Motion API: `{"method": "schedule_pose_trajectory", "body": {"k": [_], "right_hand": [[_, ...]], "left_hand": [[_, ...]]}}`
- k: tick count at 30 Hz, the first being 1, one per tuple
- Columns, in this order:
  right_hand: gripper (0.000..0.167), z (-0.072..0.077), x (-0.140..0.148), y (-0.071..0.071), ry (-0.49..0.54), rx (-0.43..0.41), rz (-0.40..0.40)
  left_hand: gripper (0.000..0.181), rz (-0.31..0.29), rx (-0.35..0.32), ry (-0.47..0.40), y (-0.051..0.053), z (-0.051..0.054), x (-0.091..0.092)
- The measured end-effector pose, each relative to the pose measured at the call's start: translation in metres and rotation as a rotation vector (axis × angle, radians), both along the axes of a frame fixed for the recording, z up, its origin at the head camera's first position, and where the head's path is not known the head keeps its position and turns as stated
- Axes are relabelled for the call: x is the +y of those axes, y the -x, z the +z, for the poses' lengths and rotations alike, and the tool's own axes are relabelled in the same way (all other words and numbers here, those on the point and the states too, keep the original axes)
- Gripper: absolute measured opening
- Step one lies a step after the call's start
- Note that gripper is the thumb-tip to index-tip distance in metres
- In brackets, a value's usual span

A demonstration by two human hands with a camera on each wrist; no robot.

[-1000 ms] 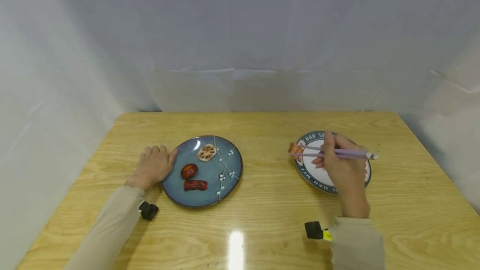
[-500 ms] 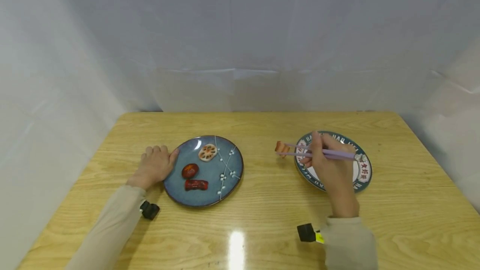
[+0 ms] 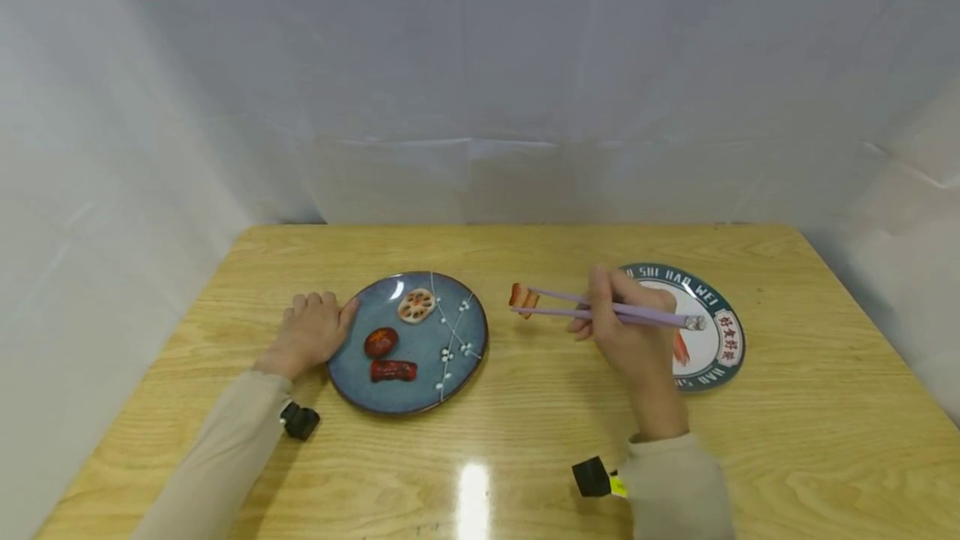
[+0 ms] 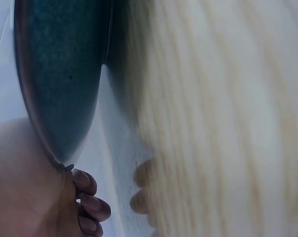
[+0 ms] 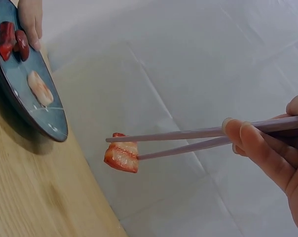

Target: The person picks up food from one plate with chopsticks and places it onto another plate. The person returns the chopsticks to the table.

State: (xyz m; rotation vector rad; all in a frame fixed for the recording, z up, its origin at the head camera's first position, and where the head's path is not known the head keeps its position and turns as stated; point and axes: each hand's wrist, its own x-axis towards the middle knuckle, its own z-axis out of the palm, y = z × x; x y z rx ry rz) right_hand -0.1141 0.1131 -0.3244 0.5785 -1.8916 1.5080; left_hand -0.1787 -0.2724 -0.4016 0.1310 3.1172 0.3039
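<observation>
My right hand (image 3: 628, 323) holds a pair of purple chopsticks (image 3: 645, 314), their tips pinching a reddish-brown food piece (image 3: 523, 299) above the table between two plates. The same piece (image 5: 122, 156) hangs between the chopstick tips in the right wrist view. My left hand (image 3: 309, 334) rests at the left rim of the blue plate (image 3: 420, 352), thumb against the edge, fingers on the table side. On that plate lie a lotus root slice (image 3: 416, 305), a round brown piece (image 3: 381, 342) and a dark red piece (image 3: 393, 370).
A white plate with a green lettered rim (image 3: 718, 307) stands at the right, partly behind my right hand and forearm. Both plates are on a wooden table (image 3: 540, 440). A pale sheet (image 3: 525, 90) hangs behind it. Black wrist-mounted blocks show beside both sleeves.
My right hand has moved left with the chopsticks and the pinched piece, from over the white plate toward the blue one. More of the white plate's right side shows. The left hand has stayed put.
</observation>
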Motion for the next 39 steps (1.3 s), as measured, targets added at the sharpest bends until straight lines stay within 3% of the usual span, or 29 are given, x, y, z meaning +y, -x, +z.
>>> {"method": "schedule_pose_trajectory", "body": {"k": [6,20,39], "right_hand": [[0.03,-0.002,-0.013,0.0,0.047,0.01,0.075],[0.03,-0.009,-0.041,0.001,0.089,0.022,0.164],[0.031,-0.021,-0.058,0.007,0.099,-0.05,0.192]], "left_hand": [[0.053,0.003,0.004,-0.002,0.0,0.002,0.001],[0.053,0.006,-0.004,-0.012,0.0,0.002,0.001],[0.052,0.004,0.002,-0.021,-0.001,0.002,0.001]]}}
